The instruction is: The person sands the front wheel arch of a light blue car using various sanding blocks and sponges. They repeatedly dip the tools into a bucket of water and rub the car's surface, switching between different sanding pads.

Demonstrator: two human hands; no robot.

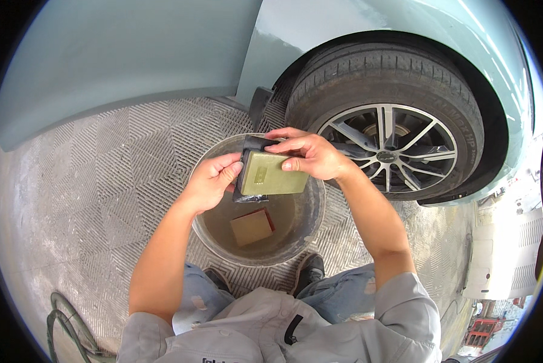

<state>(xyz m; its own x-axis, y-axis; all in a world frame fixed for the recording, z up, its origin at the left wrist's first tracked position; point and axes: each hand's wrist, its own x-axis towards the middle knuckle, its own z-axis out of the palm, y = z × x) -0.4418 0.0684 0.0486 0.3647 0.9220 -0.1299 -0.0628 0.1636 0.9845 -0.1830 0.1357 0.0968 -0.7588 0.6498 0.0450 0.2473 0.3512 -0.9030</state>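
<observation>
Your left hand (212, 183) pinches the dark sheet (254, 143), already against the green block (277, 174) your right hand (315, 158) holds; sheet ends aren't flush yet, bucket (313, 224) below.

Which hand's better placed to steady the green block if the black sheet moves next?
Right, probably: the right hand has its thumb on the green block; the left hand seems to pinch the black sheet beside it.

Two hands (214, 181) (312, 156), one green block (274, 173), one bucket (312, 227), one wheel (386, 156)
</observation>
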